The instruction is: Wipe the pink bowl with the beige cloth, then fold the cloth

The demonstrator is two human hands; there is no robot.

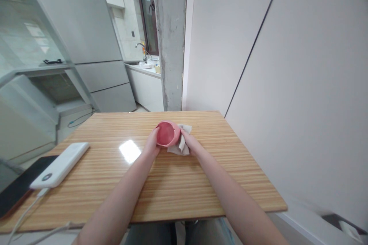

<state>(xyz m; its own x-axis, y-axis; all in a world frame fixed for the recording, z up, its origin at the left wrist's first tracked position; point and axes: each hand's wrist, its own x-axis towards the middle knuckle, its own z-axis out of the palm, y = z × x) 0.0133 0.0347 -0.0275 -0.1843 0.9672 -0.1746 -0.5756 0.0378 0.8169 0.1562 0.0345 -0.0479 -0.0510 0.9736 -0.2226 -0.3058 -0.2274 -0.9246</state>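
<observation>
A pink bowl-like container [166, 134] is tilted so that its round opening faces me, just above the far middle of the wooden table [184, 191]. My left hand [153, 141] is closed on its left rim, thumb at the edge and fingers behind. On the other side, my right hand [188, 140] is closed on a crumpled whitish cloth or tissue [179, 149], pressed against the container's right side. Part of the cloth hangs below the container. The fingertips of my right hand are mostly hidden by the cloth.
On the table's left lie a white power bank [61, 164] with a cable [25, 212] plugged in and a dark phone-like slab [20, 183]. A white wall panel [276, 95] stands at the right. Beyond are a fridge [77, 19] and a sink faucet [141, 48].
</observation>
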